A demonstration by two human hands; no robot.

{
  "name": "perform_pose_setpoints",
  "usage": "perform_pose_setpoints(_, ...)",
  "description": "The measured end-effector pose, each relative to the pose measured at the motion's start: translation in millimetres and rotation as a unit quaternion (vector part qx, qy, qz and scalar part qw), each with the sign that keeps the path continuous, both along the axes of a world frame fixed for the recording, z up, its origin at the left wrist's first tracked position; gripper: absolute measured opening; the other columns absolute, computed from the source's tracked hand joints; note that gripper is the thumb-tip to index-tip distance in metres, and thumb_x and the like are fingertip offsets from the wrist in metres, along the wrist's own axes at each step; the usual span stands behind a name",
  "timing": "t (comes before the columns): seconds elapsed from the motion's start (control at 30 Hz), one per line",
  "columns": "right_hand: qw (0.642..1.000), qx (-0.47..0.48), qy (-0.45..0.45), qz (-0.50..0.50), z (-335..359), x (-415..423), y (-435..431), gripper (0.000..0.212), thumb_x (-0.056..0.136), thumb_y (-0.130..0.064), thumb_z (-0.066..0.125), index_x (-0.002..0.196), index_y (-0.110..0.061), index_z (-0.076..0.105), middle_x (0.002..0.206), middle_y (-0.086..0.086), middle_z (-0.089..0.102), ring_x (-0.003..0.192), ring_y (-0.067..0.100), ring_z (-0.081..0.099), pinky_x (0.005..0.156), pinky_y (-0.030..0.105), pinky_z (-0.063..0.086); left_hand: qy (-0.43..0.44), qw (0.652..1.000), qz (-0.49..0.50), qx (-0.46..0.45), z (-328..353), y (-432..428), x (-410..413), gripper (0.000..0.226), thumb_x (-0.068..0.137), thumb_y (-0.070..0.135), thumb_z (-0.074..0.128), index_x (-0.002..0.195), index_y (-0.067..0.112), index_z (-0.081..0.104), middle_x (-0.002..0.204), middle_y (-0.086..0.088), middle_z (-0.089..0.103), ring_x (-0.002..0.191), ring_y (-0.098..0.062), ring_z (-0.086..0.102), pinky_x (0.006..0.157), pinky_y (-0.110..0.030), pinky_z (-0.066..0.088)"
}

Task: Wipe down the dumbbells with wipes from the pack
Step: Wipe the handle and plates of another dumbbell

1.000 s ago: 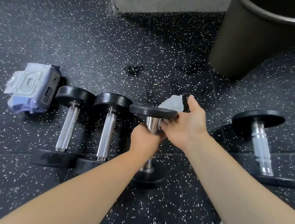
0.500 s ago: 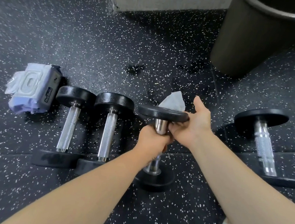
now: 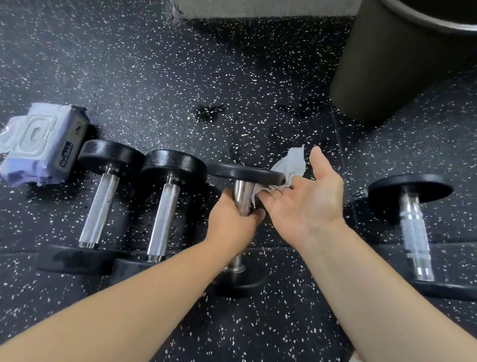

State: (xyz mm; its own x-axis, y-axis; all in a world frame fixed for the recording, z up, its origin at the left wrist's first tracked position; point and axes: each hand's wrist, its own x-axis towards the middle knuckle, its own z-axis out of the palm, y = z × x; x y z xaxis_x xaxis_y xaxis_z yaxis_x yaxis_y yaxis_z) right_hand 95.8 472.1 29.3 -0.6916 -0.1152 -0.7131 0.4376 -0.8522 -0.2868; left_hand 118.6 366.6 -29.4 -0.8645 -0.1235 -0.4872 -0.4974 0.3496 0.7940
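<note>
Far left on the floor [image 3: 133, 56]: the pack of wipes [image 3: 40, 143], lying just beside the first dumbbell [image 3: 100, 197]. Close on its right, a second dumbbell [image 3: 164, 206], both flat on the floor. Then the third dumbbell [image 3: 246, 173], far end raised, gripped round the steel handle by the left hand [image 3: 232, 223]. Just right of it, the right hand [image 3: 305, 198], palm up, thumb out wide, fingers pinching a wipe [image 3: 290, 163] against the rim and underside of that raised end. Well apart to the right, a fourth dumbbell [image 3: 413, 225], flat on the floor; beyond it, a dark bin [image 3: 386, 64].

Step in hand, by the look of it: wiping the far end of the third dumbbell. Next, most likely: draw the wipe round the rest of the rim, then down the handle, shifting the left grip to bare the steel underneath. Worth holding the weight steady all the while.
</note>
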Motion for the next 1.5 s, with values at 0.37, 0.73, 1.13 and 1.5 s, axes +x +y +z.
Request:
perform_pose_setpoints(0.37,1.0,-0.027,-0.006,-0.007,8,8,13,0.074,0.094,-0.049,0.047,0.135,0.012,0.038,0.126,0.027,0.056,0.113,0.036,0.06,0.101,0.042,0.047,-0.019,0.994,-0.007,0.104,-3,-2,-6,0.016,0.081,0.008,0.072,0.086,0.012,0.057,0.061,-0.001,0.056,0.049,-0.014,0.048,0.048,-0.025,0.042)
perform_pose_setpoints(0.73,0.997,0.061,-0.032,0.023,-22,-15,7,0.072,0.097,-0.055,0.035,0.123,0.01,0.054,0.127,0.025,0.058,0.116,0.034,0.058,0.102,0.042,0.046,-0.033,0.995,0.02,0.087,-10,0,-10,0.024,0.078,0.001,0.068,0.098,0.006,0.057,0.07,-0.005,0.057,0.055,-0.016,0.052,0.055,-0.031,0.046)
perform_pose_setpoints(1.13,0.745,0.649,0.03,0.153,-23,1,82,0.012,0.082,-0.008,0.062,0.077,-0.018,0.066,0.067,-0.003,0.054,0.053,0.009,0.045,0.05,0.013,0.039,-0.06,0.994,0.017,0.092,-13,-2,-14,0.024,0.079,0.008,0.07,0.094,0.018,0.053,0.083,-0.007,0.062,0.061,-0.014,0.056,0.064,-0.032,0.052)
perform_pose_setpoints(1.5,0.623,0.663,0.263,0.321,-3,-1,48,0.041,0.098,-0.007,0.04,0.131,-0.024,0.058,0.094,-0.016,0.057,0.074,-0.002,0.051,0.072,0.015,0.042,-0.044,0.998,-0.026,0.048,-16,6,-14,0.023,0.077,0.008,0.072,0.092,0.011,0.054,0.078,-0.01,0.059,0.06,-0.019,0.054,0.055,-0.028,0.045)
